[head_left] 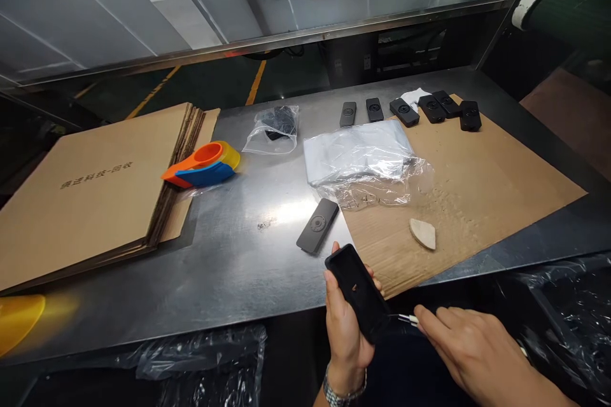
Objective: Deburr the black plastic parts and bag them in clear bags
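Note:
My left hand (346, 331) is wrapped round a black rectangular plastic casing (357, 289), tilted so that its hollow inside faces me. A small tan speck shows inside the hollow. At the casing's lower end, my right hand (470, 346) grips a slim tool with white and metal parts (408, 318); its thin tip reaches the casing's edge, and most of it is hidden in my fingers. Just beyond my left hand, a dark grey casing with a round button pattern (317, 226) lies on the metal table (229, 267).
Several similar black casings (404, 112) line the back right. A clear plastic bag with white sheets (360, 152) and a beige wedge-shaped piece (422, 234) rest on cardboard (506, 178). Leftward are a zip bag (274, 129), an orange-and-blue tape dispenser (203, 165) and stacked flat cartons (95, 184).

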A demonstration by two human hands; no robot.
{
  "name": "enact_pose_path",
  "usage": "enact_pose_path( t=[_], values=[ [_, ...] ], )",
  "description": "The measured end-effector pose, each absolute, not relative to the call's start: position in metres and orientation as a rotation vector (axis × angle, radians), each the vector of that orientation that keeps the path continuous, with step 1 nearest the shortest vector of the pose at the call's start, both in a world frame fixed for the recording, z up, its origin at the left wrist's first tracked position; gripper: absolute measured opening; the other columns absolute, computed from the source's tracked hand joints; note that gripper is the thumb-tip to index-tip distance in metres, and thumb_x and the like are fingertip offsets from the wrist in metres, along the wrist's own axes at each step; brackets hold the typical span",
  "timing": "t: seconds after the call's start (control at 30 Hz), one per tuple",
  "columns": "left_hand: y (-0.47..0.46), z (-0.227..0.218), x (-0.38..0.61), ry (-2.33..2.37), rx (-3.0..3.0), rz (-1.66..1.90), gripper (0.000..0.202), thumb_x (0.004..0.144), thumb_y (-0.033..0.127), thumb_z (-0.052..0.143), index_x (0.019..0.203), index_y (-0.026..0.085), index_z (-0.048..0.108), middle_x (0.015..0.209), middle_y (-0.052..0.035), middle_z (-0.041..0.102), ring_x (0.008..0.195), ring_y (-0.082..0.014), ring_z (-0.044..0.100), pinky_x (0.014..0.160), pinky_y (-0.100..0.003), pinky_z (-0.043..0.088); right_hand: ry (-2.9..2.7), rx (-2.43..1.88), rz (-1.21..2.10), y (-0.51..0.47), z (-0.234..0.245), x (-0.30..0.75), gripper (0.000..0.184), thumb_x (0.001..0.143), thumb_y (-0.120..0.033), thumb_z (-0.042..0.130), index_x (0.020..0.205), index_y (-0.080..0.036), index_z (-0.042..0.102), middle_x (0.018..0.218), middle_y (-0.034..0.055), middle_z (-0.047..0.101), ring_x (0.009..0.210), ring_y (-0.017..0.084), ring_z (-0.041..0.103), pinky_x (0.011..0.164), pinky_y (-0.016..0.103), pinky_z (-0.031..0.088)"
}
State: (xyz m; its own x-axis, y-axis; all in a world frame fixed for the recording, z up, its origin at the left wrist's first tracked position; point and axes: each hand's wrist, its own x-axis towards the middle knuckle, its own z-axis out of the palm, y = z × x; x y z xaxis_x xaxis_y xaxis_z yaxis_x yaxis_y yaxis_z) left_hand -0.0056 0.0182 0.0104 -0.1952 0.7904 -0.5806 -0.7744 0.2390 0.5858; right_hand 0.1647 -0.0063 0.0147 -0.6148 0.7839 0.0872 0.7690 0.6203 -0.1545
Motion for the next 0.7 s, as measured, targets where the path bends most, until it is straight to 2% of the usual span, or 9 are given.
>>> enact_pose_path(
  t=[0.1, 0.17, 0.27, 0.33, 0.4, 0.43, 0.5, 0.6, 0.7],
  values=[
    [0.015, 0.008, -0.003, 1.08, 0.064, 1.441, 0.056, 0.087, 0.054, 0.037, 0.139, 0.037, 0.025, 0.077, -0.003, 0.06, 0.06, -0.0152, 0.055, 0.046, -0.024, 0.046, -2.723, -1.405, 0.378, -0.005, 0.015, 0.166, 0.029, 0.091, -0.01, 0.028, 0.091, -0.022, 0.053, 0.056, -0.0029, 0.054, 0.045, 0.017, 0.054, 0.046, 0.029, 0.024],
    [0.013, 0.007, -0.002, 1.068, 0.126, 1.472, 0.058, 0.087, 0.054, 0.037, 0.14, 0.037, 0.022, 0.077, -0.003, 0.06, 0.062, -0.016, 0.056, 0.048, -0.025, 0.047, -2.641, -1.517, 0.7, -0.002, 0.015, 0.167, 0.028, 0.095, -0.02, 0.029, 0.082, -0.023, 0.053, 0.057, -0.0025, 0.054, 0.048, 0.016, 0.053, 0.048, 0.027, 0.026],
    [0.014, 0.006, -0.002, 1.012, 0.19, 1.51, 0.057, 0.086, 0.055, 0.037, 0.139, 0.039, 0.021, 0.077, -0.0022, 0.06, 0.062, -0.0164, 0.057, 0.049, -0.025, 0.047, -2.257, -1.526, 1.545, 0.001, 0.011, 0.167, 0.037, 0.097, -0.039, 0.027, 0.078, -0.021, 0.053, 0.053, -0.0041, 0.049, 0.047, 0.011, 0.047, 0.049, 0.023, 0.031],
    [0.017, 0.006, -0.004, 0.965, 0.169, 1.5, 0.056, 0.086, 0.056, 0.037, 0.138, 0.04, 0.024, 0.077, -0.0016, 0.06, 0.061, -0.0159, 0.057, 0.049, -0.025, 0.047, -1.803, -1.384, 2.194, 0.0, 0.006, 0.165, 0.046, 0.094, -0.052, 0.028, 0.081, -0.018, 0.056, 0.047, -0.0061, 0.044, 0.038, 0.007, 0.038, 0.04, 0.018, 0.029],
    [0.021, 0.006, -0.006, 0.926, 0.1, 1.447, 0.051, 0.086, 0.055, 0.038, 0.135, 0.041, 0.03, 0.077, -0.0006, 0.06, 0.06, -0.0147, 0.057, 0.05, -0.024, 0.048, -1.402, -1.213, 2.539, -0.003, 0.001, 0.163, 0.053, 0.088, -0.061, 0.033, 0.084, -0.015, 0.058, 0.044, -0.0071, 0.042, 0.032, 0.005, 0.03, 0.034, 0.016, 0.023],
    [0.023, 0.006, -0.007, 0.91, 0.055, 1.414, 0.047, 0.087, 0.053, 0.038, 0.132, 0.039, 0.036, 0.077, -0.0003, 0.06, 0.06, -0.0139, 0.057, 0.051, -0.024, 0.048, -1.311, -1.169, 2.556, -0.004, 0.0, 0.163, 0.054, 0.086, -0.063, 0.035, 0.084, -0.014, 0.058, 0.045, -0.007, 0.043, 0.032, 0.004, 0.029, 0.033, 0.015, 0.022],
    [0.027, 0.005, -0.009, 0.874, -0.05, 1.308, 0.04, 0.088, 0.051, 0.039, 0.115, 0.027, 0.054, 0.075, -0.0014, 0.06, 0.058, -0.0124, 0.057, 0.05, -0.022, 0.047, -1.375, -1.195, 2.367, 0.0, 0.0, 0.166, 0.051, 0.086, -0.062, 0.038, 0.084, -0.014, 0.056, 0.047, -0.0067, 0.044, 0.036, 0.005, 0.035, 0.036, 0.015, 0.028],
    [0.03, 0.001, -0.009, 0.814, -0.197, 1.08, 0.049, 0.088, 0.052, 0.037, 0.082, 0.01, 0.062, 0.069, -0.0053, 0.059, 0.054, -0.0119, 0.056, 0.049, -0.021, 0.048, -1.888, -1.569, 1.523, 0.023, -0.001, 0.18, 0.041, 0.092, -0.051, 0.034, 0.082, -0.017, 0.055, 0.054, -0.004, 0.049, 0.047, 0.009, 0.047, 0.045, 0.018, 0.038],
    [0.03, -0.004, -0.006, 0.767, -0.269, 0.998, 0.048, 0.089, 0.047, 0.037, 0.079, 0.007, 0.062, 0.071, -0.007, 0.061, 0.057, -0.0138, 0.058, 0.055, -0.026, 0.05, -2.08, -1.87, 0.654, 0.059, -0.013, 0.203, 0.03, 0.094, -0.033, 0.033, 0.086, -0.017, 0.057, 0.072, 0.0038, 0.057, 0.063, 0.016, 0.055, 0.056, 0.026, 0.041]
  ],
)
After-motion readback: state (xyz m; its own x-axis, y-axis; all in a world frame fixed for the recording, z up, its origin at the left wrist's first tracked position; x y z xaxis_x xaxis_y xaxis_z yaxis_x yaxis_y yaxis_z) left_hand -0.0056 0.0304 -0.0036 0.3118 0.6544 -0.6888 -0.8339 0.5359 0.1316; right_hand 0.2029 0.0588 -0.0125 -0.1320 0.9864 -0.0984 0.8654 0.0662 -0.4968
